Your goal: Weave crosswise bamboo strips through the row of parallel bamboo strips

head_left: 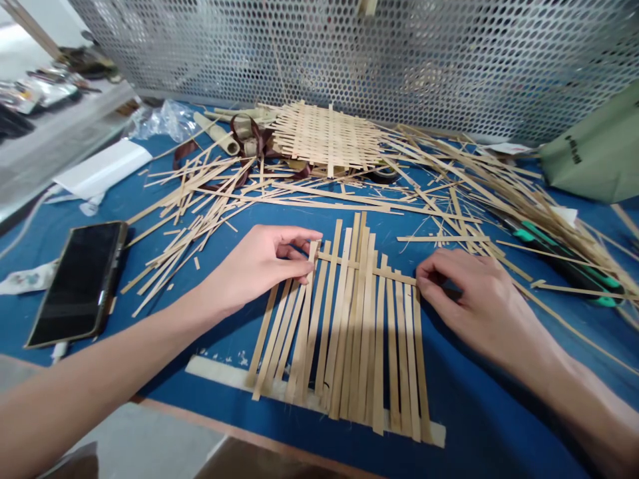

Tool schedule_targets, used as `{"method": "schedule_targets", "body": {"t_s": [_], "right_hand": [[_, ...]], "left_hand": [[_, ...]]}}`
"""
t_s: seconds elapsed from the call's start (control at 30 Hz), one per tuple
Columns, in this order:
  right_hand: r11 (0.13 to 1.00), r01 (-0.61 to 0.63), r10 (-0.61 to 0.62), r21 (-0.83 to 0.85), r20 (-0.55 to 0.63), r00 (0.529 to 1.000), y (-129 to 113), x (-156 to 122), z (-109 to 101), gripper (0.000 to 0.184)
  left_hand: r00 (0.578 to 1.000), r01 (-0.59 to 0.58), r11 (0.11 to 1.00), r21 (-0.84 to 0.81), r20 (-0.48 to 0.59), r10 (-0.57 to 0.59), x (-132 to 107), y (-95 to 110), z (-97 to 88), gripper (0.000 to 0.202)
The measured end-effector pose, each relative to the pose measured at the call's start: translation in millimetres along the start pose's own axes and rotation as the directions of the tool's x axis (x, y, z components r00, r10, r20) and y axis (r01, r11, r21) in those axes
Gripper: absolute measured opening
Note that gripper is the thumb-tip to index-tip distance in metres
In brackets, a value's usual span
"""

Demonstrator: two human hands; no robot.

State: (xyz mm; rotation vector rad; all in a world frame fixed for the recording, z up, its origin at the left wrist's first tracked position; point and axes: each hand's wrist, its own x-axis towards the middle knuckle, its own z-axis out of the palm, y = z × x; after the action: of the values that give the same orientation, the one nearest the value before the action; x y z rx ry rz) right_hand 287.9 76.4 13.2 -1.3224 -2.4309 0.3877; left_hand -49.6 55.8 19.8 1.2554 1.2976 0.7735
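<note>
A row of upright bamboo strips (344,332) lies side by side in front of me, their lower ends on a pale band of tape (219,374). One thin cross strip (407,279) runs sideways through their upper part, over some and under others. At the left of the row, my left hand (274,263) pinches the upper part of a bamboo strip between thumb and fingers. My right hand (464,286) is closed on the right end of the cross strip, beside the rightmost upright. The fingertips partly hide what they grip.
A woven bamboo piece (304,136) rests at the back among loose strips (200,199). A phone (77,279) and a white box (102,166) are on the left. A black-and-green tool (564,256) and a green bag (594,156) are on the right. Behind stands a perforated metal panel (309,60).
</note>
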Motion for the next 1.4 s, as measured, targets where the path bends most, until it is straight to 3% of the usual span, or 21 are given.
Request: {"method": "schedule_targets", "body": {"t_s": [0.13,0.27,0.47,0.6,0.7,1.17,1.4], "right_hand": [[1.000,-0.014,0.014,-0.005,0.005,1.000,-2,0,0,0.021],[1.000,-0.010,0.010,-0.003,-0.005,1.000,-2,0,0,0.022],[1.000,-0.012,0.012,0.001,0.003,1.000,-1,-1,0,0.021],[1.000,-0.022,0.022,-0.001,0.012,1.000,-2,0,0,0.021],[1.000,-0.023,0.023,-0.004,0.005,1.000,-2,0,0,0.020],[1.000,-0.013,0.013,-0.008,0.005,1.000,-2,0,0,0.020],[1.000,-0.023,0.023,-0.006,0.005,1.000,-3,-1,-1,0.021]], "left_hand": [[1.000,0.031,0.997,-0.065,0.003,-0.031,-1,1,-3.1,0.055],[0.998,-0.061,0.995,-0.080,-0.009,0.060,-2,-1,-4.4,0.052],[0.987,-0.152,0.987,0.051,-0.036,0.154,-8,7,-3.2,0.047],[0.974,-0.225,0.955,0.193,0.018,0.226,-11,12,-3.2,0.021],[0.965,-0.259,0.937,0.233,0.019,0.262,-10,10,-3.0,0.015],[0.985,-0.169,0.965,0.199,-0.002,0.172,-8,7,-2.5,0.022],[0.982,-0.179,0.983,0.050,-0.051,0.182,-7,6,-0.6,0.040]]}}
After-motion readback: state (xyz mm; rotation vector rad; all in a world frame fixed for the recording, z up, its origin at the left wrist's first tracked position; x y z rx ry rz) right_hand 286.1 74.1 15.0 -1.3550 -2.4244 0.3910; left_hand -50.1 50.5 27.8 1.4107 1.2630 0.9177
